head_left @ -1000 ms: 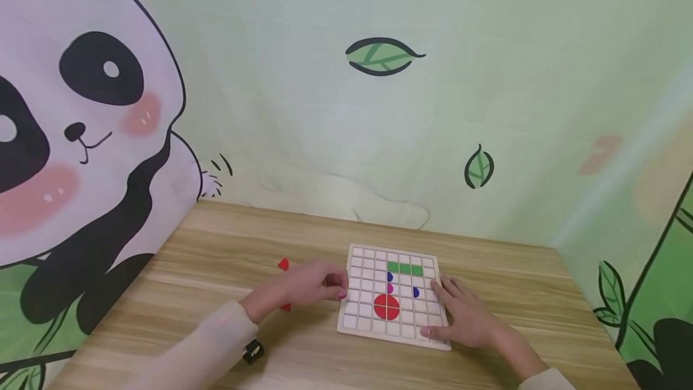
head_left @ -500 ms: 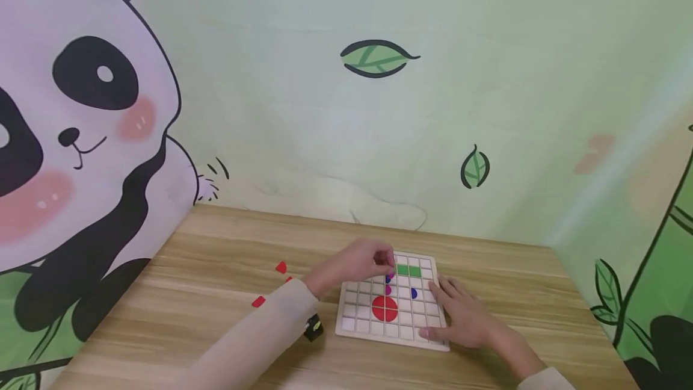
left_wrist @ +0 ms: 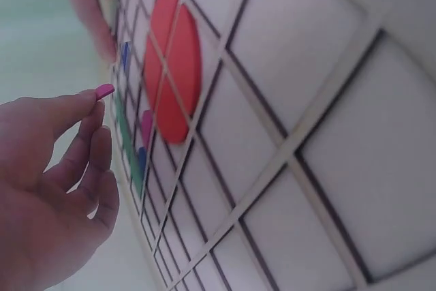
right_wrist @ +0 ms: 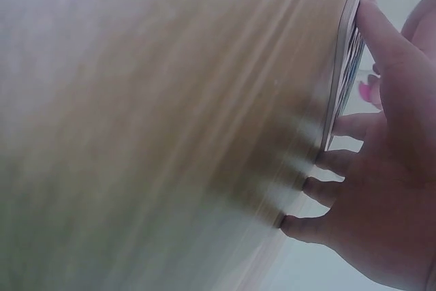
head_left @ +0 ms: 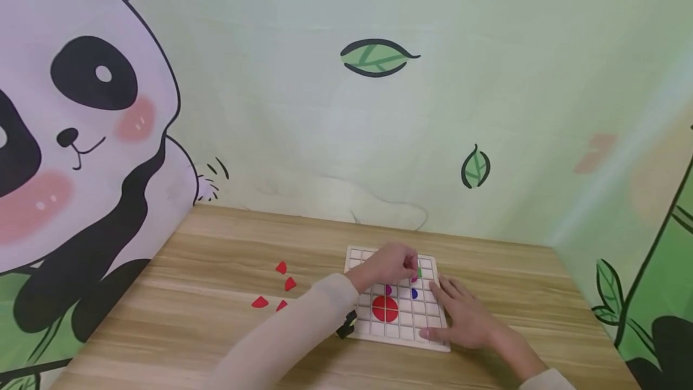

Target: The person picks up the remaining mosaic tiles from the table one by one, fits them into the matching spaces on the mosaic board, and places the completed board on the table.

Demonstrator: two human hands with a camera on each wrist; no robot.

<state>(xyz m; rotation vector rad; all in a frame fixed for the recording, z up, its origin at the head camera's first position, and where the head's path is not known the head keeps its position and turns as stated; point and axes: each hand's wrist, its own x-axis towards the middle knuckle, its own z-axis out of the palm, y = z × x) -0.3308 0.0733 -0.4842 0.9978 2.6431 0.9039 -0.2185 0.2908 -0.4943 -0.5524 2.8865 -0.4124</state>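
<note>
No text, label, brand, number or sign can be read in any of the views, and the small yellowish mark (head_left: 352,318) on the black device (head_left: 344,328) by the left cuff (head_left: 341,289) is too small to make out as lettering.

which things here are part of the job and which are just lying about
Likely in the job:
left hand, pinching a pink piece
right hand, resting on the gridded board
on the board: red circle, blue half-disc, green strip, second pink piece

Apparently just lying about:
four loose red wedges on the table, perhaps for later
panda-print backdrop, mere scenery
</note>
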